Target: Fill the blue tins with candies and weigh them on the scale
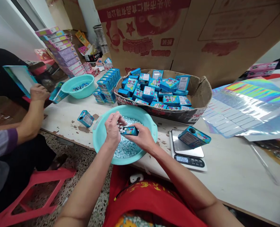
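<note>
In the head view, my right hand [143,137] grips a small blue candy box [130,130], tilted on its side over a turquoise basin [97,140]. My left hand [113,127] is curled at the box's left end, with several small white candies [122,129] between its fingers and the box. Many pale candies [125,149] cover the bottom of the basin. To the right, another blue box [194,137] rests tilted on a digital scale [187,160]. A single blue box [85,118] stands on the table to the left of the basin.
Behind the basin, a cardboard carton [201,107] holds many blue boxes. Stacked blue boxes [108,83] and a second turquoise basin [83,82] stand left of it. Shiny sheets [251,107] lie at right. A co-worker's hand [39,92] holds a box at far left.
</note>
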Demonstrator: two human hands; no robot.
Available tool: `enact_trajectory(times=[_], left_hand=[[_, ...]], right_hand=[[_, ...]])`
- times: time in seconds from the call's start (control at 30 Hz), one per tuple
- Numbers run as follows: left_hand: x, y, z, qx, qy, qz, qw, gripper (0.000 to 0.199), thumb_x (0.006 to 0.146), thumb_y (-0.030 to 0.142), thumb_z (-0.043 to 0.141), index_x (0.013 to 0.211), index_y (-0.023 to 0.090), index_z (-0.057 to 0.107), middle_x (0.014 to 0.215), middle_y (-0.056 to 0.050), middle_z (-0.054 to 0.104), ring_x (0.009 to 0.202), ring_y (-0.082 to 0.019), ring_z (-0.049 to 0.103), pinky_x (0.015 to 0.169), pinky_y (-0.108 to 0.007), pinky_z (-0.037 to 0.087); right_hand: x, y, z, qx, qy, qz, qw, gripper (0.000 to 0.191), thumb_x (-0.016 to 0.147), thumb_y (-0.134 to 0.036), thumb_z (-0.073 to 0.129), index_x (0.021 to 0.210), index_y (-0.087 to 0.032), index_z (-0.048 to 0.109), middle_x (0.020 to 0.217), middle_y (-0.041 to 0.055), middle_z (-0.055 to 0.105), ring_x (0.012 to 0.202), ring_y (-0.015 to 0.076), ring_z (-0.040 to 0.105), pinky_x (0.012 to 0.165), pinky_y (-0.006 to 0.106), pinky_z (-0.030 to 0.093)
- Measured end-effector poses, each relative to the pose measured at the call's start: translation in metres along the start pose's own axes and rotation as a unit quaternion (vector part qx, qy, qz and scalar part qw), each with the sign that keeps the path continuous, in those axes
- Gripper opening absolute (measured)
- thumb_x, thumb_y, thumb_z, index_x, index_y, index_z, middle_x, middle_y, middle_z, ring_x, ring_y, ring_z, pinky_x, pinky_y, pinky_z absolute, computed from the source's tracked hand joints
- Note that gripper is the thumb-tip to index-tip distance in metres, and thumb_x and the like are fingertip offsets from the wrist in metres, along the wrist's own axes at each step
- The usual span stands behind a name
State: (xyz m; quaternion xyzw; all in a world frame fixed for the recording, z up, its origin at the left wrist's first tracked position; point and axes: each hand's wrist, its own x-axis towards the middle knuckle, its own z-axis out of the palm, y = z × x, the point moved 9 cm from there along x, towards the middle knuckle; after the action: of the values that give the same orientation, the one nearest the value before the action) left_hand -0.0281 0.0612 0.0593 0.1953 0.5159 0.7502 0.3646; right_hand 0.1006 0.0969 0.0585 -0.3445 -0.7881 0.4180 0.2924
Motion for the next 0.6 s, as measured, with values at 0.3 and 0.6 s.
enact_trajectory(times=[0.3,0.6], left_hand=[[0.029,-0.015,-0.04,0.353,-0.085,0.003,0.932,0.031,0.071,0.05,0.06,0.074,0.02,0.057,0.072,-0.005,0.06,0.072,-0.022,0.059,0.075,-0.039,0.048],[-0.054,-0.113,-0.021,0.723,-0.399,-0.066,0.561,0.073,0.077,0.064,0.044,0.132,0.016,0.047,0.126,-0.024,0.051,0.111,-0.043,0.053,0.088,-0.053,0.041]], right_hand=[[-0.007,0.005,-0.019,0.048,0.041,-0.01,0.998,0.034,0.072,-0.038,0.073,0.101,-0.023,0.065,0.097,0.0036,0.067,0.089,0.0208,0.062,0.081,0.033,0.046],[-0.014,0.015,-0.025,0.014,0.097,0.009,0.995,0.032,0.074,-0.036,0.069,0.102,-0.022,0.064,0.101,0.0038,0.067,0.094,0.0211,0.062,0.084,0.033,0.046]])
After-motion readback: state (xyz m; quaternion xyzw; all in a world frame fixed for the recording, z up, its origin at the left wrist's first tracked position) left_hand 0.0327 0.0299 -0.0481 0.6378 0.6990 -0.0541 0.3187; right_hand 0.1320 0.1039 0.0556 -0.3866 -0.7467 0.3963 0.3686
